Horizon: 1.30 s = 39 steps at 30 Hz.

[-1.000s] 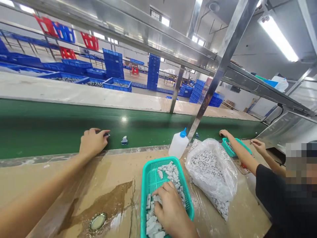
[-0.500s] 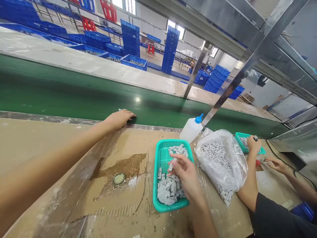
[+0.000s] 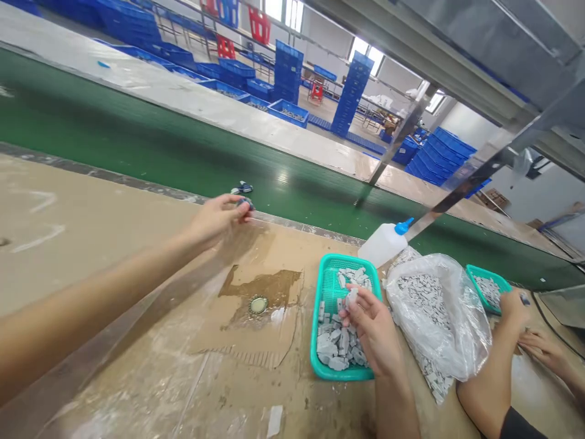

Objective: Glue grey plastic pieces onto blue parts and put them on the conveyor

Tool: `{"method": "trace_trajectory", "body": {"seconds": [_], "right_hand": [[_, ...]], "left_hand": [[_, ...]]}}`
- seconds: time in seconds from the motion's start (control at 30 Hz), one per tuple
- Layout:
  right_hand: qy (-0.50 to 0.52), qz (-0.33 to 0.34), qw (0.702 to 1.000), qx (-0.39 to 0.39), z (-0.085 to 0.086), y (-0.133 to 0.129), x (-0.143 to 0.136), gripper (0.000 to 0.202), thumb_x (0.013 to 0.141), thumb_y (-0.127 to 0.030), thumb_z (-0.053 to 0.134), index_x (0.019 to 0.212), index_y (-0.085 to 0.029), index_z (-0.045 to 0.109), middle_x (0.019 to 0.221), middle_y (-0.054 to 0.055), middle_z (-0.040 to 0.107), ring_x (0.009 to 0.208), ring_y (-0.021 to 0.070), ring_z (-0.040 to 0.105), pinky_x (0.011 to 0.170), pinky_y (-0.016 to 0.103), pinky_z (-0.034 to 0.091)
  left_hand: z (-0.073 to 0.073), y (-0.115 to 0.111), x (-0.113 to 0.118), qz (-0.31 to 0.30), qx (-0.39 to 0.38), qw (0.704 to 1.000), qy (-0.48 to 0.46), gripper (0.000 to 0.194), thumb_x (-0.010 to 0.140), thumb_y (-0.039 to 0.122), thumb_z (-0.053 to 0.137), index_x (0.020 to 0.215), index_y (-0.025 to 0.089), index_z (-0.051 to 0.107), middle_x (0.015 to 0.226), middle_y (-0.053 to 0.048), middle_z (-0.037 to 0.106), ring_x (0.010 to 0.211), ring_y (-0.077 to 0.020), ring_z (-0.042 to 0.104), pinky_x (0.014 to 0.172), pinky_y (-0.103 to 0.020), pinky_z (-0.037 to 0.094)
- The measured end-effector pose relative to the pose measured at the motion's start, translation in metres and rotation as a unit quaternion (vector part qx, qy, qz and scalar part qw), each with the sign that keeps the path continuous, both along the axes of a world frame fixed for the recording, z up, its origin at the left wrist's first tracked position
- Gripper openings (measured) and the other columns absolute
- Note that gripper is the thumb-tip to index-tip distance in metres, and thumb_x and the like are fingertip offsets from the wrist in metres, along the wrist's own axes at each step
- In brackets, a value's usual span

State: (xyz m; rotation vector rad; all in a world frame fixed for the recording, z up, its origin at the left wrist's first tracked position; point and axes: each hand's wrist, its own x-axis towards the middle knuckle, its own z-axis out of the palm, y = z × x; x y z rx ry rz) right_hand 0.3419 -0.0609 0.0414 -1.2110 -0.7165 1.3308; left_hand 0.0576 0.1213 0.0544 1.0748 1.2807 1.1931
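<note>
And there it was, seen from my end of the link: the left hand [image 3: 222,218] held out at the edge of the green belt [image 3: 311,210], thumb and forefinger closed in a pinch on a small dark part [image 3: 245,203]. Its other fingers were mostly hidden from me, so I couldn't tell how far they were curled. Just beyond those fingertips, on the belt, lay a dark-and-white part [image 3: 242,188], and I had nothing touching it.

Over on the right hand [image 3: 378,334], another pinch: thumb and forefinger together on a pale grey piece [image 3: 351,299], held up above the green basket [image 3: 316,323], with the remaining fingers bent in beneath. Right below those fingers, grey pieces [image 3: 336,350] lay heaped in the near part of the basket, with more at its far end.

Left of the right fingers, a small round dish [image 3: 258,305] sat on the wet cardboard. Beyond them stood the white bottle [image 3: 382,244], leaning in my view, its blue nozzle pointing up and right. Right of them slumped the clear bag [image 3: 457,341], full of small pieces, and farther right a co-worker's hand [image 3: 514,312] gripped something small and dark.
</note>
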Motion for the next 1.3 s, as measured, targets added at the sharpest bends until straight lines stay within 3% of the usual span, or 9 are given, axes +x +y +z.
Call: {"method": "trace_trajectory", "body": {"seconds": [0.07, 0.17, 0.3, 0.4, 0.53, 0.7, 0.9, 1.03, 1.3], "right_hand": [[-0.020, 0.027, 0.999, -0.011, 0.004, -0.003, -0.008, 0.045, 0.059, -0.037, 0.091, 0.097, -0.020, 0.074, 0.081, 0.003, 0.071, 0.070, 0.0142, 0.066, 0.060, 0.024, 0.055], [-0.068, 0.095, 0.993, -0.019, 0.009, -0.006, -0.034, 0.036, 0.061, -0.038, 0.089, 0.088, -0.019, 0.077, 0.087, 0.007, 0.074, 0.071, 0.0169, 0.068, 0.063, 0.028, 0.057], [-0.151, 0.137, 0.979, 0.001, 0.003, -0.005, -0.078, 0.034, 0.071, -0.043, 0.080, 0.096, -0.019, 0.078, 0.093, 0.008, 0.074, 0.074, 0.0194, 0.069, 0.068, 0.032, 0.059], [-0.274, 0.115, 0.954, 0.028, -0.014, -0.001, -0.100, 0.035, 0.081, -0.042, 0.070, 0.107, -0.019, 0.075, 0.096, 0.008, 0.073, 0.080, 0.0204, 0.069, 0.073, 0.034, 0.058], [-0.472, 0.075, 0.874, 0.090, -0.034, 0.001, -0.109, 0.037, 0.090, -0.035, 0.062, 0.124, -0.022, 0.068, 0.103, 0.007, 0.074, 0.089, 0.0196, 0.069, 0.084, 0.035, 0.055], [-0.596, 0.068, 0.781, 0.174, -0.036, -0.001, -0.113, 0.027, 0.093, -0.032, 0.062, 0.114, -0.020, 0.072, 0.102, 0.007, 0.076, 0.086, 0.0173, 0.070, 0.081, 0.030, 0.054], [-0.682, 0.066, 0.679, 0.263, -0.037, 0.002, -0.115, 0.021, 0.094, -0.028, 0.061, 0.110, -0.022, 0.074, 0.081, 0.004, 0.072, 0.070, 0.0139, 0.062, 0.067, 0.028, 0.050], [-0.695, 0.065, 0.655, 0.289, -0.041, 0.003, -0.114, 0.021, 0.093, -0.022, 0.064, 0.111, -0.024, 0.074, 0.080, 0.003, 0.070, 0.070, 0.0138, 0.059, 0.068, 0.029, 0.048], [-0.693, 0.069, 0.647, 0.310, -0.042, 0.004, -0.116, 0.022, 0.090, -0.017, 0.067, 0.110, -0.023, 0.074, 0.080, 0.002, 0.072, 0.071, 0.0136, 0.060, 0.068, 0.029, 0.049]], "left_hand": [[-0.004, -0.037, -0.008, -0.026, -0.052, 0.996, -0.074, 0.007, 0.090, 0.008, 0.056, 0.090, 0.011, 0.063, 0.086, -0.004, 0.066, 0.076, -0.0107, 0.062, 0.081, -0.023, 0.053], [-0.018, -0.090, -0.017, -0.069, -0.153, 0.957, -0.237, 0.014, 0.082, 0.008, 0.069, 0.095, 0.012, 0.072, 0.099, -0.008, 0.072, 0.086, -0.0153, 0.069, 0.085, -0.023, 0.056], [-0.033, -0.127, -0.026, -0.116, -0.158, 0.934, -0.299, 0.029, 0.067, 0.021, 0.087, 0.093, 0.014, 0.077, 0.100, -0.009, 0.073, 0.082, -0.0176, 0.069, 0.082, -0.025, 0.060], [-0.033, -0.130, -0.033, -0.107, -0.132, 0.939, -0.298, 0.030, 0.062, 0.025, 0.090, 0.086, 0.015, 0.077, 0.091, -0.009, 0.074, 0.084, -0.0198, 0.070, 0.082, -0.028, 0.060], [-0.030, -0.123, -0.045, -0.069, -0.087, 0.963, -0.245, 0.026, 0.064, 0.026, 0.088, 0.084, 0.016, 0.076, 0.086, -0.007, 0.075, 0.084, -0.0224, 0.071, 0.088, -0.036, 0.059], [-0.032, -0.120, -0.054, -0.058, -0.071, 0.984, -0.151, 0.019, 0.071, 0.023, 0.082, 0.087, 0.014, 0.075, 0.079, -0.005, 0.073, 0.080, -0.0218, 0.071, 0.091, -0.039, 0.056], [-0.031, -0.118, -0.057, -0.030, -0.073, 0.987, -0.137, 0.017, 0.072, 0.016, 0.080, 0.088, 0.014, 0.075, 0.078, -0.001, 0.071, 0.093, -0.0253, 0.070, 0.083, -0.035, 0.058], [-0.030, -0.118, -0.058, -0.042, -0.066, 0.988, -0.133, 0.014, 0.074, 0.017, 0.077, 0.089, 0.015, 0.075, 0.084, 0.002, 0.071, 0.097, -0.0243, 0.070, 0.080, -0.031, 0.058], [-0.033, -0.123, -0.056, -0.057, -0.055, 0.990, -0.113, 0.016, 0.072, 0.018, 0.077, 0.087, 0.013, 0.075, 0.087, 0.000, 0.074, 0.101, -0.0240, 0.069, 0.089, -0.032, 0.056]]}}
